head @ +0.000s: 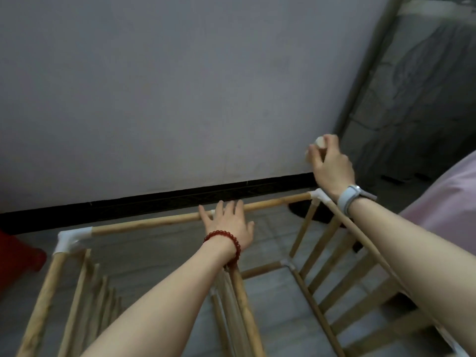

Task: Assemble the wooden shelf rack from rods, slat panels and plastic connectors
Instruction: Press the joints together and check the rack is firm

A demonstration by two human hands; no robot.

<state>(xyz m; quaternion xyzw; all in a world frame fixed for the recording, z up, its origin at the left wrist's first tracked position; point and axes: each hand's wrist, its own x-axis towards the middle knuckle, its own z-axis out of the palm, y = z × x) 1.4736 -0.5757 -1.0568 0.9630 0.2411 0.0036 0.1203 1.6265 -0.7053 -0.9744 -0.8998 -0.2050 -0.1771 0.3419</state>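
Observation:
The wooden rack stands below me, with a far top rod running between a white corner connector at the left and another white corner connector at the right. My left hand, with a red bead bracelet on the wrist, rests palm down on the middle of that rod, over a middle connector. Above the right corner, my right hand is raised and closed around a short pale wooden piece. Slat panels hang on the right side and at the lower left.
A grey wall with a black skirting board runs just behind the rack. A red object sits on the floor at the left. Pink fabric lies at the right, with a dark door frame beyond it.

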